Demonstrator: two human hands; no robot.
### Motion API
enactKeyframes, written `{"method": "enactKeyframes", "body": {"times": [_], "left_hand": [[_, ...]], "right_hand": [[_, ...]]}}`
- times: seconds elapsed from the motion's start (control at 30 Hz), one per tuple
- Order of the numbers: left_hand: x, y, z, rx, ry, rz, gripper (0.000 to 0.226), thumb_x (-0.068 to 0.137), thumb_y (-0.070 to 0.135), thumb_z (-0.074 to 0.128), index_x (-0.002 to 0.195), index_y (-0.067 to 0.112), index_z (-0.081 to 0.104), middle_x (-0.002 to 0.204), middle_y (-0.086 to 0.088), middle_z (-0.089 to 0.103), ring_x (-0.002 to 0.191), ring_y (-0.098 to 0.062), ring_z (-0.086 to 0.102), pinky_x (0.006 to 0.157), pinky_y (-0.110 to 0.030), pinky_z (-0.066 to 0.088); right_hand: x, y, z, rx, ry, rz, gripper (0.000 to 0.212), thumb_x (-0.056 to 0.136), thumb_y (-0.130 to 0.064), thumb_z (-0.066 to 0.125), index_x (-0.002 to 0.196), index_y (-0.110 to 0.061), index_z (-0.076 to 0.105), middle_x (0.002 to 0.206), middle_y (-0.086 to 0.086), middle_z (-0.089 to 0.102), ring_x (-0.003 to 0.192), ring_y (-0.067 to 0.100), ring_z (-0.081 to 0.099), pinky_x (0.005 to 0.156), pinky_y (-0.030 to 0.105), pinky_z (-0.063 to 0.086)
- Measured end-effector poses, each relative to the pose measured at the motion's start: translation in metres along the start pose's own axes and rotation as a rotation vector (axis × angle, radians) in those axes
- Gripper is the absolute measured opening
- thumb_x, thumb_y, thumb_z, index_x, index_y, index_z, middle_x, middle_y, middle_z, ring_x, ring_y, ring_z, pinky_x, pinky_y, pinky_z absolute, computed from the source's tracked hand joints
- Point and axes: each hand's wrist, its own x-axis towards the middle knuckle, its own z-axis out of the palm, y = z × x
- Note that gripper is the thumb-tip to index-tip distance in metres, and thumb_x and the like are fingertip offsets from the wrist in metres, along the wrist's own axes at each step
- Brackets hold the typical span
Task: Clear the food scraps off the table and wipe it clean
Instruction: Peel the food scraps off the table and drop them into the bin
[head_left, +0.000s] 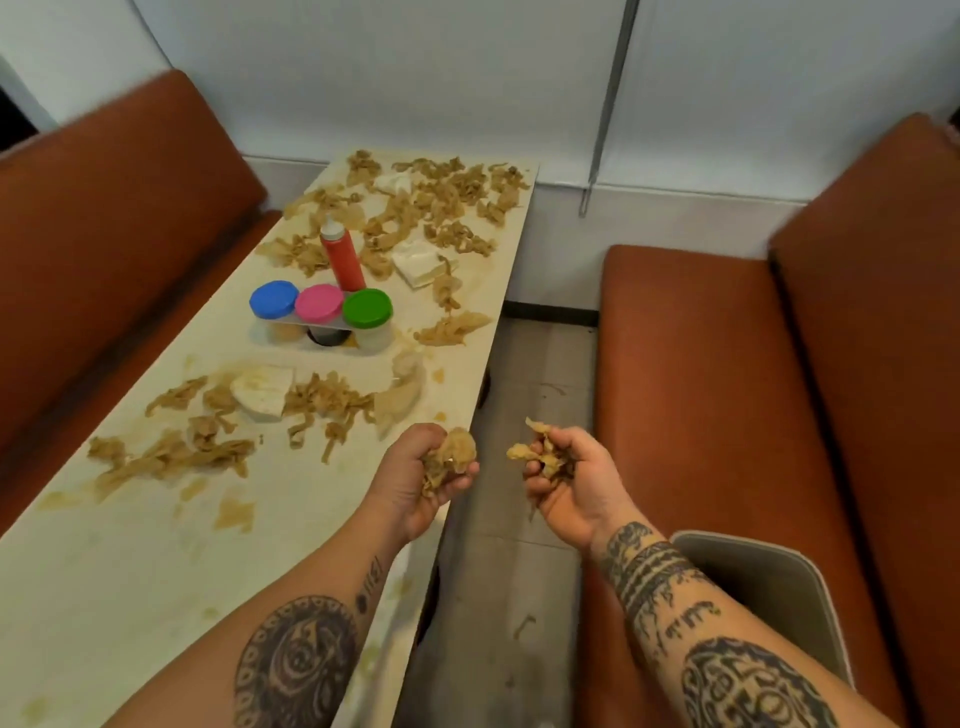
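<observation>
A long cream table (130, 561) is strewn with brown, noodle-like food scraps (332, 400), thickest at the far end (441, 197), and stained with sauce. My left hand (415, 478) grips a clump of scraps (452, 457) at the table's right edge. Out past that edge, over the floor, my right hand (566, 483) holds another clump of scraps (540, 452). Crumpled white napkins (262, 392) lie among the mess, one further back (418, 262).
A red sauce bottle (342, 257) stands mid-table behind three jars with blue (274, 299), pink (319, 302) and green (367, 308) lids. Brown bench seats flank the table at left (104, 234) and right (727, 389). A grey bin (769, 587) sits on the right bench.
</observation>
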Motion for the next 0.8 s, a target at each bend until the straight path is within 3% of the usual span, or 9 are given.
{"method": "enactKeyframes", "body": {"times": [0.13, 0.3, 0.4, 0.5, 0.57, 0.63, 0.73, 0.8], "left_hand": [[-0.005, -0.037, 0.067, 0.115, -0.179, -0.047, 0.025, 0.098, 0.008, 0.049, 0.115, 0.011, 0.067, 0.082, -0.014, 0.073, 0.066, -0.028, 0.071, 0.051, -0.027, 0.058], [-0.007, -0.095, 0.143, 0.263, -0.309, -0.182, 0.021, 0.095, 0.01, 0.066, 0.115, 0.01, 0.07, 0.1, -0.015, 0.074, 0.086, -0.027, 0.073, 0.063, -0.033, 0.063], [-0.011, -0.136, 0.18, 0.495, -0.275, -0.202, 0.021, 0.089, 0.005, 0.072, 0.109, 0.012, 0.072, 0.108, -0.014, 0.074, 0.096, -0.026, 0.072, 0.077, -0.038, 0.063], [-0.023, -0.168, 0.207, 0.664, -0.232, -0.215, 0.018, 0.092, 0.005, 0.068, 0.109, 0.011, 0.069, 0.107, -0.01, 0.069, 0.096, -0.02, 0.067, 0.082, -0.035, 0.062], [-0.03, -0.183, 0.217, 0.717, -0.262, -0.274, 0.013, 0.097, 0.019, 0.065, 0.109, 0.016, 0.065, 0.106, -0.004, 0.066, 0.097, -0.017, 0.064, 0.096, -0.04, 0.058], [-0.031, -0.194, 0.223, 0.744, -0.312, -0.341, 0.023, 0.099, 0.039, 0.061, 0.117, 0.024, 0.061, 0.112, 0.003, 0.065, 0.108, -0.019, 0.06, 0.107, -0.045, 0.049], [-0.028, -0.203, 0.222, 0.808, -0.334, -0.389, 0.043, 0.098, 0.048, 0.057, 0.134, 0.025, 0.056, 0.134, 0.001, 0.059, 0.123, -0.021, 0.052, 0.111, -0.047, 0.041], [-0.026, -0.201, 0.218, 0.849, -0.341, -0.399, 0.045, 0.098, 0.046, 0.058, 0.137, 0.024, 0.055, 0.136, -0.001, 0.059, 0.125, -0.023, 0.052, 0.11, -0.049, 0.042]], "right_hand": [[-0.022, -0.041, -0.06, 0.024, 0.106, -0.114, 0.02, 0.098, -0.016, 0.052, 0.08, -0.01, 0.06, 0.064, 0.002, 0.057, 0.052, 0.013, 0.05, 0.036, 0.017, 0.033], [-0.045, -0.073, -0.152, -0.04, 0.373, -0.21, 0.009, 0.098, -0.012, 0.057, 0.09, -0.01, 0.061, 0.07, 0.005, 0.058, 0.053, 0.013, 0.054, 0.038, 0.018, 0.036], [-0.058, -0.081, -0.199, -0.183, 0.586, -0.193, 0.004, 0.098, -0.009, 0.058, 0.096, -0.009, 0.062, 0.076, 0.009, 0.058, 0.062, 0.015, 0.053, 0.05, 0.023, 0.04], [-0.067, -0.081, -0.233, -0.25, 0.678, -0.148, 0.008, 0.097, -0.013, 0.061, 0.103, -0.011, 0.066, 0.084, 0.009, 0.06, 0.077, 0.02, 0.057, 0.065, 0.031, 0.05], [-0.07, -0.08, -0.248, -0.249, 0.696, -0.091, 0.009, 0.099, -0.015, 0.061, 0.106, -0.01, 0.063, 0.099, 0.009, 0.061, 0.098, 0.024, 0.059, 0.083, 0.04, 0.054], [-0.07, -0.079, -0.26, -0.255, 0.73, -0.051, 0.017, 0.099, -0.014, 0.059, 0.116, -0.012, 0.058, 0.121, 0.008, 0.057, 0.119, 0.028, 0.055, 0.092, 0.046, 0.054], [-0.069, -0.075, -0.273, -0.381, 0.786, -0.008, 0.024, 0.097, -0.016, 0.057, 0.12, -0.01, 0.057, 0.128, 0.01, 0.057, 0.115, 0.03, 0.055, 0.089, 0.048, 0.055], [-0.071, -0.076, -0.276, -0.449, 0.822, -0.022, 0.018, 0.097, -0.015, 0.054, 0.109, -0.004, 0.061, 0.12, 0.016, 0.061, 0.113, 0.035, 0.058, 0.101, 0.057, 0.051]]}}
